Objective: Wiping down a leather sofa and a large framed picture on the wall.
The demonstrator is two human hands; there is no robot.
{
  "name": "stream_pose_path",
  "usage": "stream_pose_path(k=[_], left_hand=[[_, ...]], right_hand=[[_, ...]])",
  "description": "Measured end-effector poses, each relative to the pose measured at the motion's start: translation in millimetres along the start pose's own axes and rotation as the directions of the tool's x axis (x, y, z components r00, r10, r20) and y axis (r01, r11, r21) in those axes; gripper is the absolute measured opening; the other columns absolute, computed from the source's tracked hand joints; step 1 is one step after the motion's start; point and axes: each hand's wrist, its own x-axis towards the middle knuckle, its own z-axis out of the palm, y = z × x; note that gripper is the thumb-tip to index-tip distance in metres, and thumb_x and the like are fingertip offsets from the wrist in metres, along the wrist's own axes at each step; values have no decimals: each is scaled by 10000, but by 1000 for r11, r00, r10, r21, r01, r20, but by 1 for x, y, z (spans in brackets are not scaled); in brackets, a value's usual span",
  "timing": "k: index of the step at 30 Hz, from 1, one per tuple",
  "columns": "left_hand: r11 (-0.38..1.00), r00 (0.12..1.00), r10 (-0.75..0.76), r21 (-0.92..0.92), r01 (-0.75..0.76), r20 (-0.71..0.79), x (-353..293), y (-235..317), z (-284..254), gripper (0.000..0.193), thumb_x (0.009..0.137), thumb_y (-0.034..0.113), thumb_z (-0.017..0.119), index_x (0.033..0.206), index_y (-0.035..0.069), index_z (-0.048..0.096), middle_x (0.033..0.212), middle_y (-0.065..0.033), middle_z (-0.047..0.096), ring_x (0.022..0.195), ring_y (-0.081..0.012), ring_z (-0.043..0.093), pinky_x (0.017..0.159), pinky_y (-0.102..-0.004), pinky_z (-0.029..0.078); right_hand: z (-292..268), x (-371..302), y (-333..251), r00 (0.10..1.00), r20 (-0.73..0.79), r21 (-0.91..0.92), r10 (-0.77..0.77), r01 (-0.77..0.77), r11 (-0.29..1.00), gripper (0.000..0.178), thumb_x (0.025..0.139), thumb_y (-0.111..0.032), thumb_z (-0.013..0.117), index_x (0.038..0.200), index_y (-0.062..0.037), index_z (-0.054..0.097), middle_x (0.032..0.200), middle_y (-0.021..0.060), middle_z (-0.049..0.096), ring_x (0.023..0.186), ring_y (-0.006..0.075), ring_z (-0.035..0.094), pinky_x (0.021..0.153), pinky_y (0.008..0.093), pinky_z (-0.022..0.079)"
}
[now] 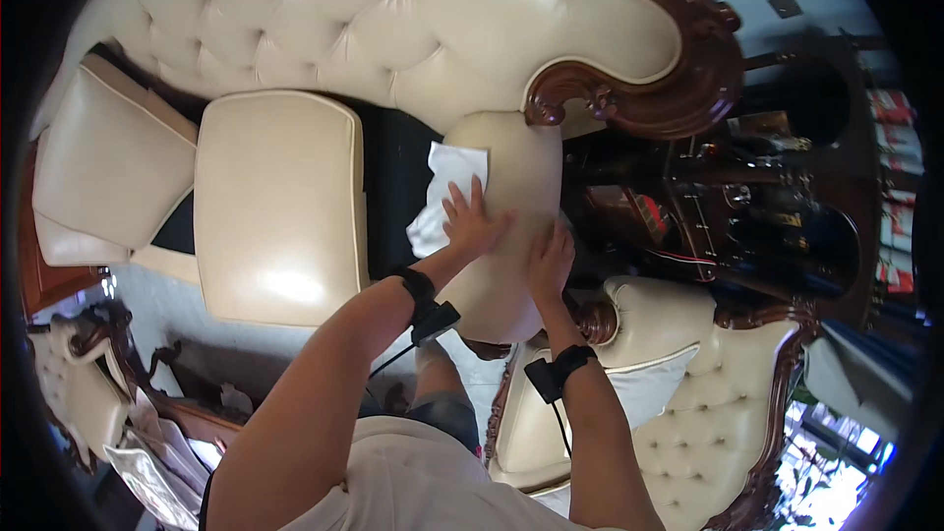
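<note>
My left hand (474, 224) lies with spread fingers on the cream leather sofa armrest (511, 172), its fingertips reaching over a white cloth (454, 169). The cloth lies partly on the armrest's left side and hangs down toward the black seat base (395, 167). Against the right side of the same armrest rests my right hand (553, 258), fingers extended and nothing visible in it. A black band with a small box sits on each of my forearms.
Left of the seat base, a cream seat cushion (280, 206) lies on the sofa, and another cushion (113, 162) leans at the far left. Behind rises the tufted backrest (344, 20) with carved wood trim. A dark cabinet (767, 177) and a tufted armchair (718, 423) stand right.
</note>
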Motion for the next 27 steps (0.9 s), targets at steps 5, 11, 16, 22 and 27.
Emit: stream_pose_path(k=[5,11,16,22,27], left_hand=[[961,914,273,48,-271,-301,24,-6,27,711,905,523,530,1514,252,284,1594,-189,108,1435,-466,129,1063,-662,202],[623,965,259,-755,-202,-45,9,20,4,422,983,365,472,1267,77,595,1095,-168,639,941,-255,648,808,-383,488],[912,976,117,-369,-178,-182,-5,10,-12,617,848,382,697,1355,104,483,994,-139,611,889,-225,603,752,-353,488],[885,848,465,151,-440,-253,56,19,-15,651,855,404,649,1451,307,404,1548,-175,225,1430,-436,155,1088,-620,218],[829,795,552,61,-557,-252,91,19,6,569,903,368,588,1444,322,416,1533,-196,277,1443,-431,156,1096,-641,196]], right_hand=[[8,7,7,985,-141,103,-99,114,988,527,992,-301,424,1461,-72,354,1424,266,389,1301,431,401,1079,495,332],[8,10,14,982,-172,137,-82,106,985,548,1016,-359,350,1443,-16,356,1438,279,371,1305,443,392,1077,498,332],[10,10,3,984,-139,193,-112,137,972,575,1018,-397,342,1434,0,362,1444,281,364,1313,451,378,1087,499,318],[11,6,-3,992,-109,216,-65,87,973,587,1025,-386,327,1434,35,338,1450,276,358,1329,446,361,1099,492,303],[5,7,15,989,-134,178,-66,90,980,584,1027,-385,315,1440,28,335,1451,266,365,1327,426,376,1104,479,299]])
